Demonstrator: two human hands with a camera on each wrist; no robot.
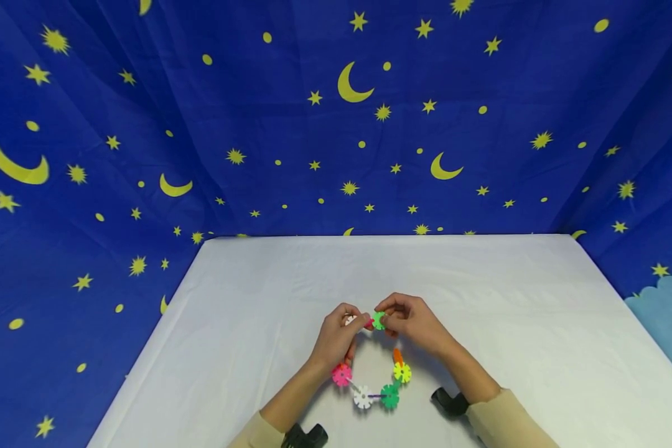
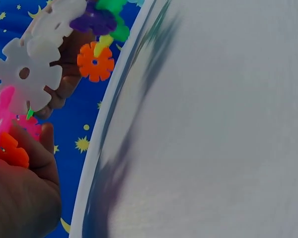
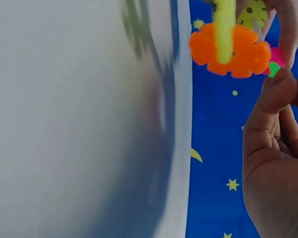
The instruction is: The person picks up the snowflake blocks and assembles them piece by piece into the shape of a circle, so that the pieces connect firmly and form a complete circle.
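Both hands hold up a curved chain of notched, flower-shaped interlocking plastic discs above the table. At its far side, my left hand [image 1: 336, 339] pinches a pink disc [image 1: 370, 322], beside a white disc [image 1: 350, 320]. My right hand [image 1: 417, 320] pinches a light green disc [image 1: 379, 320] by its edge, against the pink one; whether they are joined I cannot tell. Nearer me hang another pink disc [image 1: 341, 374], a white disc [image 1: 363, 397], a dark green disc [image 1: 389, 396] and a yellow disc [image 1: 402, 373]. An orange disc [image 3: 233, 52] shows large in the right wrist view.
A white cloth covers the table [image 1: 246, 298]. Blue curtains [image 1: 291, 124] with yellow moons and stars hang behind and at the sides. Black devices [image 1: 450, 402] sit by both wrists. Light blue fabric [image 1: 666, 317] shows at the right edge.
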